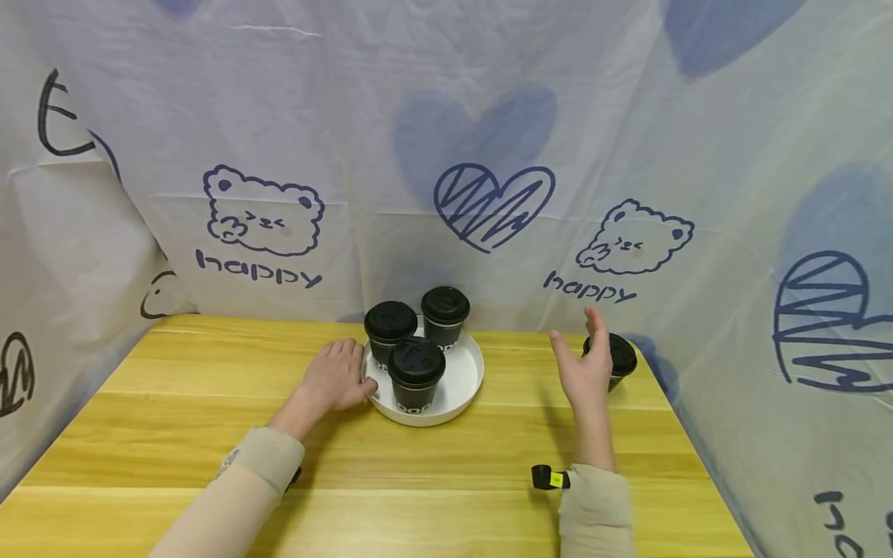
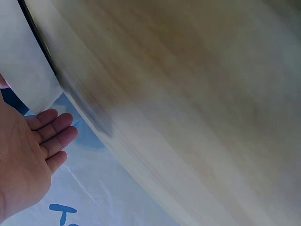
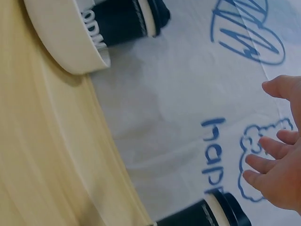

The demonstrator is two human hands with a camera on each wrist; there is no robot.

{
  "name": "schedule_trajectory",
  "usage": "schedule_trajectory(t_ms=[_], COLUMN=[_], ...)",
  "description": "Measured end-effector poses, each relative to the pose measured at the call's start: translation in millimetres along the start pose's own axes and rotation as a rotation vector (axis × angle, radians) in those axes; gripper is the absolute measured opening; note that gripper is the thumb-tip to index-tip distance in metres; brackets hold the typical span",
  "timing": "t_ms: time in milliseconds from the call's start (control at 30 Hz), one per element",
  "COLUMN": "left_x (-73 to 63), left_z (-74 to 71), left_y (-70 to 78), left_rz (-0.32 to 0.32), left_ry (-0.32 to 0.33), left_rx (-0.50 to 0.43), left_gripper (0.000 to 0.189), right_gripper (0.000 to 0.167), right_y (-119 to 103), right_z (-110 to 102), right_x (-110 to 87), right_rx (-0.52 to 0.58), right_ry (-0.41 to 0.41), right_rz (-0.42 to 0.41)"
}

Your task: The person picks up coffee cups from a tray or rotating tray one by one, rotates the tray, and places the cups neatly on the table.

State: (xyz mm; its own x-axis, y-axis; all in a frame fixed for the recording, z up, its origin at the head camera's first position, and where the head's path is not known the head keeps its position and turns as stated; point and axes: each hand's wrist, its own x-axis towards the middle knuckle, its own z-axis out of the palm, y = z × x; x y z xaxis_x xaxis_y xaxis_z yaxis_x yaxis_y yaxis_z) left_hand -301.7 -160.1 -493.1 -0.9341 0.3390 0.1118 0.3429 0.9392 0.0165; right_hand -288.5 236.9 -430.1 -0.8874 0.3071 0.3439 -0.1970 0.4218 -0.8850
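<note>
In the head view, a white round tray [image 1: 463, 387] holds three black lidded paper cups: one at the front [image 1: 417, 372], one at the back left [image 1: 391, 329] and one at the back right [image 1: 445, 310]. My left hand [image 1: 335, 378] is at the tray's left edge, its thumb by the rim. Its fingers [image 2: 56, 134] look nearly straight in the left wrist view. Another black lidded cup [image 1: 621, 360] stands at the table's far right. My right hand [image 1: 587, 372] partly covers it in the head view, thumb and fingers spread; the right wrist view shows a gap between hand and cup.
The wooden table [image 1: 418, 496] ends at a white cloth [image 1: 377, 139] printed with hearts and bears, hanging behind it and at both sides. A small black device with a yellow label [image 1: 551, 477] sits at the right sleeve.
</note>
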Motion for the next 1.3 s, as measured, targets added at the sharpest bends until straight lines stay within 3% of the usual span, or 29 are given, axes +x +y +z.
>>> schedule_trajectory(t_ms=[367, 700, 1133, 1300], left_x=[0.3, 0.4, -0.2, 0.7], left_z=[-0.4, -6.2, -8.7, -6.1], left_y=[-0.5, 1.9, 3.4, 2.1], left_rz=[0.002, -0.005, -0.012, -0.017], left_ry=[0.007, -0.015, -0.039, -0.047], left_rx=[-0.006, -0.007, 0.000, -0.004], left_gripper=[0.070, 0.070, 0.070, 0.071], right_gripper=[0.069, 0.051, 0.048, 0.043], right_y=[-4.4, 2.7, 18.2, 24.4], right_z=[38.7, 67.9, 91.4, 95.8], right_x=[-8.9, -18.5, -28.3, -31.0], right_rx=[0.048, 0.007, -0.179, -0.234], right_ry=[-0.129, -0.224, -0.438, -0.478], right_rz=[-0.051, -0.096, -0.010, -0.018])
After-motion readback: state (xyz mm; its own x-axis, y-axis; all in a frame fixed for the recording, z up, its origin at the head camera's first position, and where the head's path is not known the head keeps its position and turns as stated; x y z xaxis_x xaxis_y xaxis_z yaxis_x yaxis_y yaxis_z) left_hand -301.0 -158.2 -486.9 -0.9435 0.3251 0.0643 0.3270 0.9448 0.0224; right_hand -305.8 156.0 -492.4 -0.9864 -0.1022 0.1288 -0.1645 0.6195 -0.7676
